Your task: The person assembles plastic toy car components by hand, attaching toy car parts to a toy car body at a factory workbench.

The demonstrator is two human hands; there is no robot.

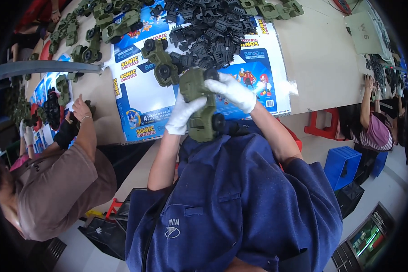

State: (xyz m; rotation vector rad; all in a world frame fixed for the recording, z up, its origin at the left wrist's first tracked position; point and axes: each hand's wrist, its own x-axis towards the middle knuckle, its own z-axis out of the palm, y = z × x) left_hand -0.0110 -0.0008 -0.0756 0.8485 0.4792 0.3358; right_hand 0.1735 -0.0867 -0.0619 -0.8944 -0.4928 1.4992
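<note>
An olive-green toy military truck (201, 124) with black wheels is held up in front of my body, over the table's near edge. My left hand (184, 114), in a white glove, wraps round its left side with the thumb across the middle. My right hand (231, 92), gloved too, grips the far end beside a black wheel. Just beyond my left hand, another green toy truck (161, 64) rests on a printed cardboard sheet (154, 100). A heap of small black plastic parts (215, 36) covers the sheet's far side.
More green toy trucks (122, 26) lie at the far left, and others (276, 9) at the far right. A grey bar (54, 67) juts in from the left, where a co-worker (63, 181) sits. A grey bin (367, 36) stands at the right, blue crates (342, 167) on the floor.
</note>
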